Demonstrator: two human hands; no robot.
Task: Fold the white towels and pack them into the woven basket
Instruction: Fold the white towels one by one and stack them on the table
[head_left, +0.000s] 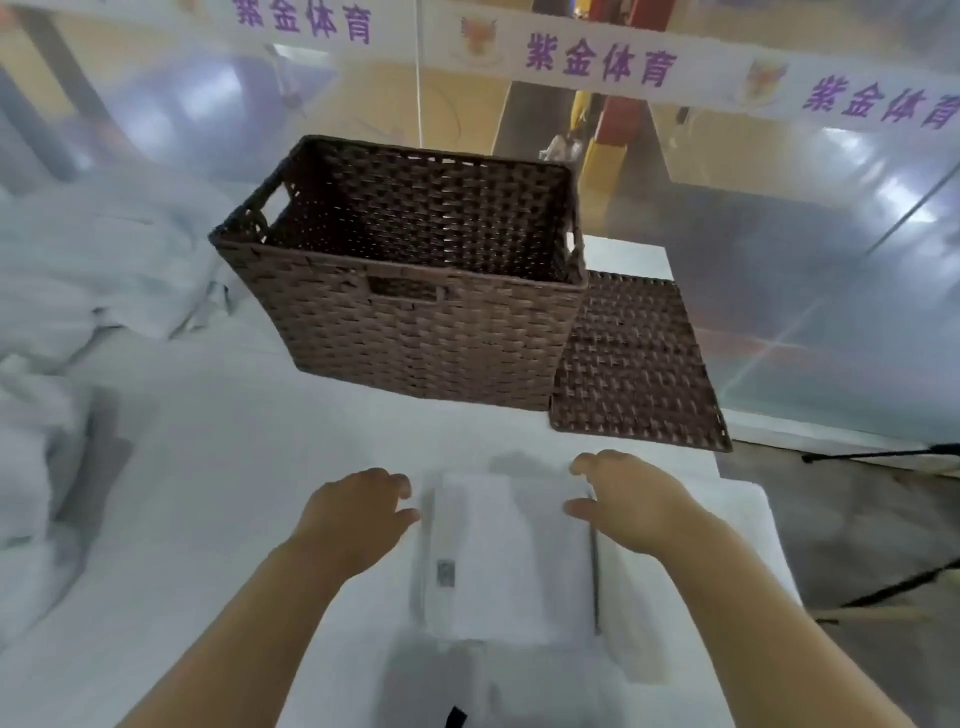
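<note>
The white table (218, 467) holds it all. Your woven basket (415, 322) stands straight ahead, with no towels in it. The folded towel (498, 545) lies right in front of you, its long side pointing at the basket. Your left hand (353, 514) sits just beside its left edge, fingers loose, holding nothing. Your right hand (628, 504) is at its right edge, but it is too blurry to tell if it grips. Both hands are equally near.

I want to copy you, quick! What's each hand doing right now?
Left hand: open, fingers loosely curled beside the folded towel.
Right hand: open, at the towel's other edge.
</note>
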